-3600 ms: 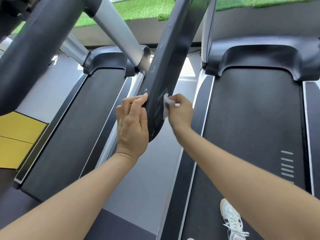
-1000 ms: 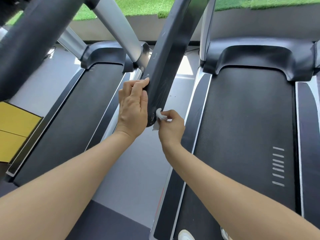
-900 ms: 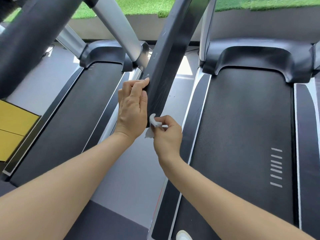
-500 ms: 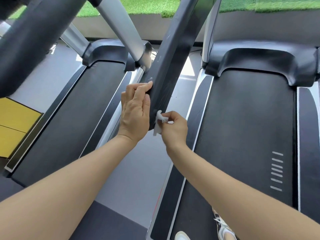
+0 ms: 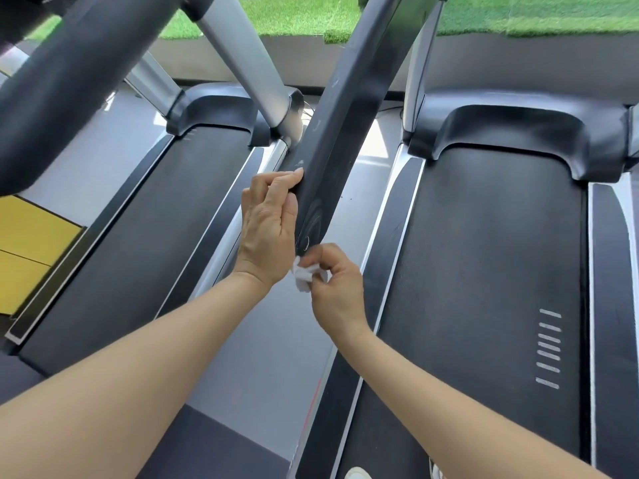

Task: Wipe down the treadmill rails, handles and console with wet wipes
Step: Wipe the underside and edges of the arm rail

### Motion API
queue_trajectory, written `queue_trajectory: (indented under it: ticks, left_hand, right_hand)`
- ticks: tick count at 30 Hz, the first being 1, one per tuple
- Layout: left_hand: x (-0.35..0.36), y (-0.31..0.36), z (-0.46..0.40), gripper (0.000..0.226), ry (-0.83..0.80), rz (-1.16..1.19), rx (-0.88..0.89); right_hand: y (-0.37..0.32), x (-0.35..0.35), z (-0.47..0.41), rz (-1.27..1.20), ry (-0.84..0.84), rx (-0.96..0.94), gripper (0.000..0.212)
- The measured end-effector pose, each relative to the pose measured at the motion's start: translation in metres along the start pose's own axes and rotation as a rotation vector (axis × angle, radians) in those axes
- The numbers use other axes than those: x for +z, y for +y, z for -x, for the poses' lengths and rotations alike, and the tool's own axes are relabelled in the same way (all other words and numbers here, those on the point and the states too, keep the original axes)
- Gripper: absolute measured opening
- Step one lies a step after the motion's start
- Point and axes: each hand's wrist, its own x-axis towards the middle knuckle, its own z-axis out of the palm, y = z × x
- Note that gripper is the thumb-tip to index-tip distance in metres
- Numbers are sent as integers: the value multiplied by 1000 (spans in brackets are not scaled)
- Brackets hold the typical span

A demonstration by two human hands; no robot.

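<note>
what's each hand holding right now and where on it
Right hand pinches a crumpled wet wipe at its right edge. Left hand grips the black handrail near its lower end.

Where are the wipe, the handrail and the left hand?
wipe [image 5: 303, 277]: head view, bunched white middle.
handrail [image 5: 340, 133]: head view, dark top face.
left hand [image 5: 268, 229]: head view, back of hand.

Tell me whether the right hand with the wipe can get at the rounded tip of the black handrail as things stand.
Probably yes. The right hand pinches the wet wipe just under the handrail tip, with nothing between. The left hand grips the rail's left edge, leaving the tip uncovered.
</note>
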Motion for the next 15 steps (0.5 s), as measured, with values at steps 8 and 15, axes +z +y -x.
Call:
queue_trajectory:
  ticks: [8,15]
  left_hand:
    - [1,-1,0,35,8,32,2]
    - [1,1,1,35,16,-3,-4]
  right_hand:
    - [6,-30,-94,-158,352,233,24]
    - [-16,-27,-148,-347,381,279,20]
